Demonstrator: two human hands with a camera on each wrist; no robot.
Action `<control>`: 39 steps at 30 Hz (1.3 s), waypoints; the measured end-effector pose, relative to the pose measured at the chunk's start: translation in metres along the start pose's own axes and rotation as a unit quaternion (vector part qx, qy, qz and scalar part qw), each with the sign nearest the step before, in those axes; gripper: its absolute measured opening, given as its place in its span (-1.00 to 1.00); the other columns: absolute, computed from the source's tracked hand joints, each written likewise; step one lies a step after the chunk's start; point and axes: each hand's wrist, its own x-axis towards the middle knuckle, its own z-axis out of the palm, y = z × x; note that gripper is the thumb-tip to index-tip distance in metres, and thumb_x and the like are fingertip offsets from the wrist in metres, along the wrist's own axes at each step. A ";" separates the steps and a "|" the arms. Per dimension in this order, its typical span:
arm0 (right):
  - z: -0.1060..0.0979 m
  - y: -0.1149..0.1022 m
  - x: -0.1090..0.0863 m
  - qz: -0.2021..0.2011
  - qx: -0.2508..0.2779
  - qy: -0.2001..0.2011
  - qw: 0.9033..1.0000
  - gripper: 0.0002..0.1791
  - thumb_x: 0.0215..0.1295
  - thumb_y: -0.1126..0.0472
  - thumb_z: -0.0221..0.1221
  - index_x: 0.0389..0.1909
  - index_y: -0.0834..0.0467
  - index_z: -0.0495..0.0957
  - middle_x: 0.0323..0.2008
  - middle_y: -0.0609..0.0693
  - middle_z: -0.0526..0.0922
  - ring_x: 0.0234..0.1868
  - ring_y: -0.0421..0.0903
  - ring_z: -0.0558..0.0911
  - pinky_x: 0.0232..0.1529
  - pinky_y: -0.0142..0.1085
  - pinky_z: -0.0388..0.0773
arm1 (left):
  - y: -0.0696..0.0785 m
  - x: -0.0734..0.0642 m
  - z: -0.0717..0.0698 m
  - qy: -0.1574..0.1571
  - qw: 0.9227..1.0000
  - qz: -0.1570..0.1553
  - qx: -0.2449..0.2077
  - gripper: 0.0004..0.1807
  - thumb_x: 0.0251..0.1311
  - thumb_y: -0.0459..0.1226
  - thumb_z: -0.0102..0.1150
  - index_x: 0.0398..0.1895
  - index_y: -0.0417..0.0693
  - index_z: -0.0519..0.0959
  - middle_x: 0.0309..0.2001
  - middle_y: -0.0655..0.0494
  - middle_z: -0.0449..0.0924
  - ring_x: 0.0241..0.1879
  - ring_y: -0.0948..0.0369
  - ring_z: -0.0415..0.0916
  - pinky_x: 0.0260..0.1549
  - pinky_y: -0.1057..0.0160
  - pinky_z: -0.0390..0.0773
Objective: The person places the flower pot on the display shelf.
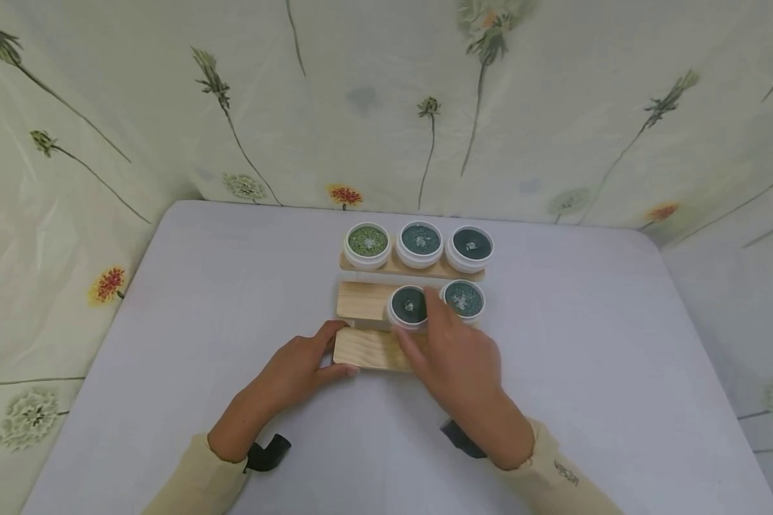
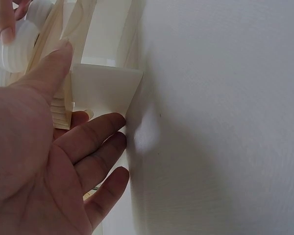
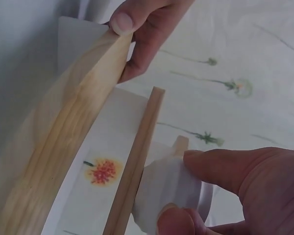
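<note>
A tiered stand has wooden steps on pale supports. My left hand grips the left end of the lowest wooden step, thumb at the front edge and index finger behind; its other fingers extend beside the white support in the left wrist view. With thumb and fingers, my right hand pinches a small white jar with a dark green top, at the middle step. In the right wrist view this jar is right at the step's wood. Right of it stands a teal-topped jar, partly behind my fingers.
On the top step stand a light green jar, a teal jar and a dark green jar. A white cloth covers the table. Behind it hangs a flower-printed curtain. Black straps circle the wrists.
</note>
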 end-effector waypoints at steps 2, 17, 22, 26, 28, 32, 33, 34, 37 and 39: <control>0.000 -0.001 0.001 0.002 0.000 0.002 1.000 -0.28 0.30 -0.08 0.44 0.24 0.33 0.47 -0.33 0.20 0.72 -0.69 0.04 0.53 -0.72 -0.07 0.42 | 0.000 0.000 0.000 0.000 1.000 0.001 -0.001 -0.24 0.31 0.10 0.39 0.45 0.10 0.31 -0.36 0.15 0.67 -0.40 0.24 0.51 -0.25 0.07 0.56; 0.001 -0.002 0.007 0.028 0.011 -0.004 1.000 -0.30 0.32 0.03 0.45 0.29 0.37 0.46 -0.48 0.12 0.67 -0.70 -0.02 0.48 -0.70 -0.08 0.44 | 0.000 -0.001 -0.001 0.005 1.000 0.011 -0.001 -0.25 0.31 0.08 0.40 0.44 0.08 0.31 -0.39 0.14 0.67 -0.42 0.24 0.51 -0.28 0.08 0.56; 0.000 -0.001 0.008 0.035 0.016 -0.010 0.999 -0.30 0.34 0.02 0.43 0.32 0.36 0.45 -0.50 0.09 0.65 -0.70 -0.02 0.48 -0.70 -0.07 0.44 | 0.000 -0.001 -0.001 0.005 1.000 0.011 -0.002 -0.26 0.32 0.07 0.39 0.44 0.08 0.31 -0.38 0.15 0.66 -0.42 0.24 0.49 -0.27 0.08 0.56; -0.004 -0.002 0.007 0.032 0.027 -0.009 0.999 -0.29 0.33 0.01 0.42 0.33 0.33 0.43 -0.48 0.09 0.64 -0.69 -0.01 0.49 -0.69 -0.05 0.44 | 0.001 -0.002 -0.002 0.008 1.000 0.014 -0.002 -0.26 0.32 0.06 0.40 0.45 0.07 0.31 -0.32 0.12 0.69 -0.39 0.24 0.52 -0.24 0.07 0.57; -0.008 -0.004 0.005 0.025 0.038 -0.005 0.999 -0.32 0.33 0.01 0.42 0.31 0.31 0.45 -0.47 0.06 0.65 -0.68 -0.02 0.50 -0.68 -0.07 0.43 | 0.002 -0.002 -0.003 0.009 1.000 0.015 -0.002 -0.26 0.32 0.06 0.39 0.44 0.07 0.32 -0.30 0.11 0.70 -0.38 0.24 0.54 -0.22 0.06 0.57; -0.012 -0.011 0.004 -0.022 0.064 0.017 0.998 -0.42 0.31 0.04 0.43 0.21 0.28 0.55 -0.45 0.02 0.69 -0.59 -0.03 0.60 -0.65 -0.13 0.45 | 0.003 -0.003 -0.004 0.014 1.000 0.018 -0.001 -0.27 0.32 0.06 0.39 0.44 0.05 0.32 -0.28 0.10 0.71 -0.37 0.25 0.55 -0.22 0.05 0.58; -0.011 -0.013 0.005 -0.041 0.069 0.022 0.997 -0.44 0.31 0.05 0.44 0.18 0.29 0.57 -0.43 0.03 0.70 -0.56 -0.04 0.62 -0.64 -0.15 0.46 | 0.002 -0.003 -0.003 0.014 1.000 0.018 0.000 -0.27 0.33 0.06 0.39 0.43 0.04 0.33 -0.28 0.09 0.71 -0.37 0.25 0.55 -0.22 0.05 0.58; -0.009 -0.014 0.005 -0.060 0.072 0.027 0.995 -0.47 0.31 0.06 0.44 0.15 0.29 0.58 -0.41 0.03 0.71 -0.52 -0.04 0.63 -0.63 -0.16 0.47 | 0.003 -0.003 -0.004 0.015 1.000 0.019 0.000 -0.27 0.33 0.06 0.39 0.43 0.04 0.33 -0.27 0.09 0.72 -0.36 0.25 0.55 -0.22 0.05 0.58; -0.001 -0.020 0.006 -0.113 0.080 0.034 0.990 -0.47 0.31 0.08 0.43 0.14 0.34 0.58 -0.38 0.04 0.69 -0.49 -0.06 0.62 -0.62 -0.22 0.49 | 0.003 -0.003 -0.003 0.012 1.000 0.015 -0.003 -0.27 0.33 0.06 0.38 0.44 0.03 0.33 -0.26 0.10 0.72 -0.37 0.25 0.54 -0.22 0.05 0.58; 0.004 -0.024 0.008 -0.133 0.090 0.027 0.987 -0.45 0.34 0.07 0.42 0.16 0.36 0.55 -0.37 0.03 0.67 -0.52 -0.10 0.58 -0.63 -0.27 0.45 | 0.004 -0.003 -0.003 0.010 1.000 0.010 -0.001 -0.29 0.34 0.04 0.39 0.44 0.03 0.34 -0.24 0.11 0.73 -0.35 0.26 0.55 -0.20 0.05 0.58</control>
